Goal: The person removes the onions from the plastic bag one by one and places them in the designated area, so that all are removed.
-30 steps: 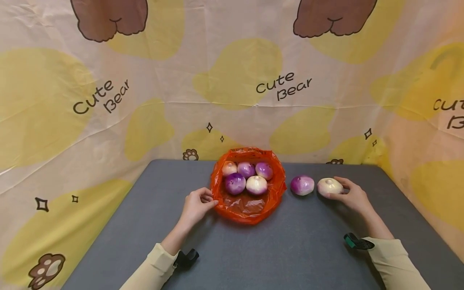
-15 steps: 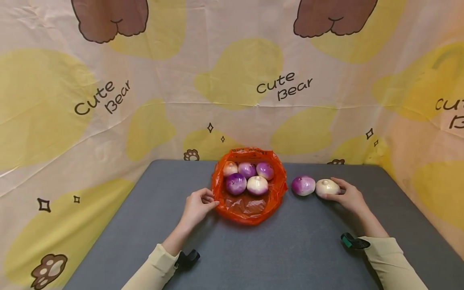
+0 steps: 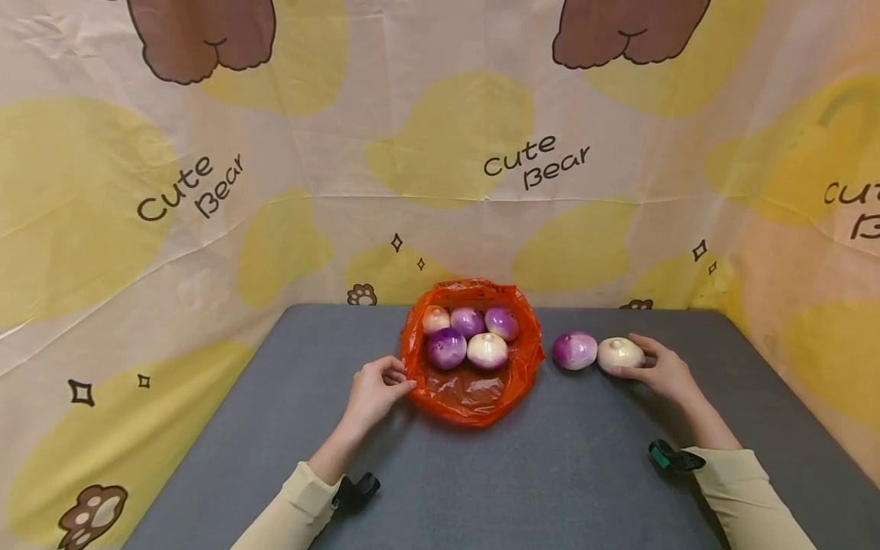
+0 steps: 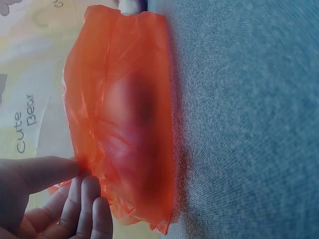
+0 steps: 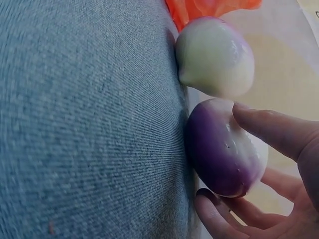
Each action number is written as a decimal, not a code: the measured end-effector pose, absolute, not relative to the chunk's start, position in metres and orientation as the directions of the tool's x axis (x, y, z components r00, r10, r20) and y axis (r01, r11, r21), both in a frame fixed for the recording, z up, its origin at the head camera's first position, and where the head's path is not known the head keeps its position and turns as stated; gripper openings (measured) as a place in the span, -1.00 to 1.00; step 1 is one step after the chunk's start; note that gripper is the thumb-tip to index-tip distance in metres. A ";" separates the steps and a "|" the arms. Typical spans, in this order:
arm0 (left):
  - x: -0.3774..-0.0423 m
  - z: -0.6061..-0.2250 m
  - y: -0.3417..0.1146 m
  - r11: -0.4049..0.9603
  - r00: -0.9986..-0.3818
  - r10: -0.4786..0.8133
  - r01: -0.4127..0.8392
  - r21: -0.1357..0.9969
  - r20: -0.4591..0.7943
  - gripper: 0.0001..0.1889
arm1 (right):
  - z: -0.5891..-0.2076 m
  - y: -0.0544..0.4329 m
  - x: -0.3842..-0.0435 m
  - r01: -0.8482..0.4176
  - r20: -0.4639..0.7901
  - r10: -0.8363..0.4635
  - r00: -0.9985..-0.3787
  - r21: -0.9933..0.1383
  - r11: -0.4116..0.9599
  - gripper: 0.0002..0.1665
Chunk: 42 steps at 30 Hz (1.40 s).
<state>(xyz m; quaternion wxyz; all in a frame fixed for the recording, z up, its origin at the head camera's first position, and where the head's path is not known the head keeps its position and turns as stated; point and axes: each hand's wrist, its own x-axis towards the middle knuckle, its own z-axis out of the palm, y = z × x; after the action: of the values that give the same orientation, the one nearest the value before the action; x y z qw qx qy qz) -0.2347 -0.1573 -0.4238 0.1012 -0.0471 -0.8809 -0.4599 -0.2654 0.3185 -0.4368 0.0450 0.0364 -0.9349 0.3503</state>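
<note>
An orange-red plastic bag [image 3: 474, 416] stands with its mouth wide, holding several purple and white onions [image 3: 447, 349]. My left hand [image 3: 373, 393] pinches the bag's left rim between thumb and fingers; in the left wrist view the thumb and fingertips meet on the bag's thin film [image 4: 124, 124]. To the right of the bag a purple-and-white onion [image 3: 574, 351] lies on the table. Beside it is a paler onion [image 3: 619, 355], purple on its near side in the right wrist view, which my right hand [image 3: 663, 370] grips from the right with thumb and fingers.
A grey cloth-covered table [image 3: 495, 489] lies beneath everything. Behind and at both sides hangs a printed fabric backdrop [image 3: 440, 153]. Dark wrist-worn devices show at both sleeves.
The paler onion in my right hand has shifted slightly left, up close to the other loose onion, then stays there. My left hand keeps its pinch on the bag rim.
</note>
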 end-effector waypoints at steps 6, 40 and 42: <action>-0.235 -0.424 -0.157 0.563 -0.975 -0.009 0.178 0.807 0.221 -0.82 | -0.434 0.322 -0.263 -0.080 0.085 -0.032 -0.996 -0.653 0.753 -0.03; -0.234 -0.421 -0.155 0.568 -0.977 -0.007 0.172 0.805 0.214 -0.82 | -0.381 0.303 -0.229 -0.187 0.223 -0.043 -0.974 -0.679 0.710 -0.18; -0.234 -0.422 -0.155 0.569 -0.977 -0.007 0.172 0.804 0.213 -0.82 | -0.376 0.296 -0.228 -0.201 0.229 -0.054 -0.972 -0.685 0.700 -0.20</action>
<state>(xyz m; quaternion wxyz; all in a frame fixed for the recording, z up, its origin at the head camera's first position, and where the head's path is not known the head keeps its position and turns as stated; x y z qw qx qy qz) -0.2343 -0.1554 -0.4216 0.0967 -0.0467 -0.8805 -0.4617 -0.2280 0.2958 -0.3757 0.0962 0.0694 -0.9170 0.3809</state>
